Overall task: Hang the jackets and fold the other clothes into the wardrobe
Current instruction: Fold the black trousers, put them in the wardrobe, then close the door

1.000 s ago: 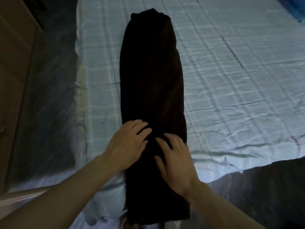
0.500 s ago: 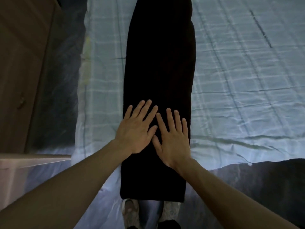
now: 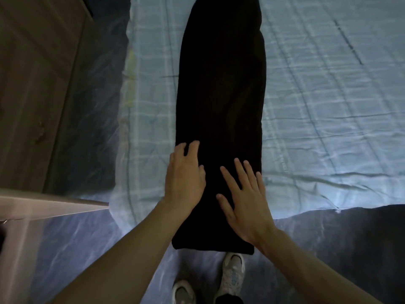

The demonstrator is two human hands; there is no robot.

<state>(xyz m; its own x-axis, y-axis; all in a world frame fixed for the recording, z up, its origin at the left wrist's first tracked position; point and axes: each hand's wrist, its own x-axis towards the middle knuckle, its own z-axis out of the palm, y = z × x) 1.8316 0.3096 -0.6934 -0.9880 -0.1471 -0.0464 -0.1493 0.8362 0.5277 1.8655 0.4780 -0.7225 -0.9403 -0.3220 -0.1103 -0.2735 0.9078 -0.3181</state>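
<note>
I have both hands down on the long dark garment (image 3: 221, 84), folded into a narrow strip that runs away from them across the pale checked bed (image 3: 328, 106). My left hand (image 3: 185, 178) rests on the strip's left edge, fingers loosely bent and gripping nothing. My right hand (image 3: 245, 198) lies flat just beside it, fingers straight and spread, pressing the cloth. The garment's near end hangs off the bed edge just below my wrists, above my grey shoes (image 3: 233, 273). Well to the left of my left hand stands a brown wooden panel (image 3: 32, 84).
</note>
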